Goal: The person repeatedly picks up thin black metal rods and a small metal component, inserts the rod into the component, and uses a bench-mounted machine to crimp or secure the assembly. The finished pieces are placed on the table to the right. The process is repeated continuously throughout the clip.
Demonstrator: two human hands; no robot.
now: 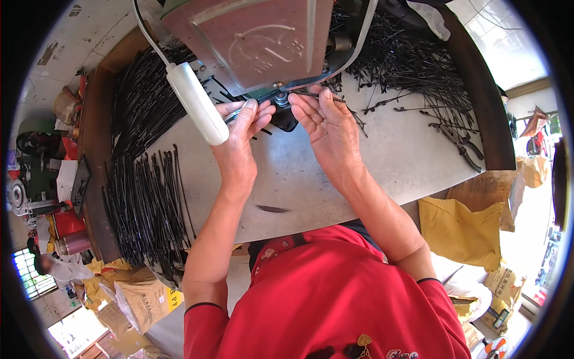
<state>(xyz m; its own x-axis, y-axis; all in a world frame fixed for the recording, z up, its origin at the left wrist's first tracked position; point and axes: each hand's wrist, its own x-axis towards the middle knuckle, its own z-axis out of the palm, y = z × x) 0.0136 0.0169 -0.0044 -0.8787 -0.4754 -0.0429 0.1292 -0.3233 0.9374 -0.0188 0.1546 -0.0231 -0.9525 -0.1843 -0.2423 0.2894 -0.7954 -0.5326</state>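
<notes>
Both hands pinch one black rod (pixel 311 94) at the press (pixel 257 42) die, left hand (pixel 245 122) and right hand (pixel 326 122) grips clamped on it; pile left (pixel 143 197) and pile right (pixel 418 66) on bench (pixel 359 167), share done unclear.

A grey, scuffed worktop with a dark wooden rim (pixel 95 179) fills the middle. Pale tiled floor (pixel 89 24) lies beyond it. Yellow paper sacks (pixel 460 230) slump at one side; what may be a barred window (pixel 30 275) glows, daylight strong.
</notes>
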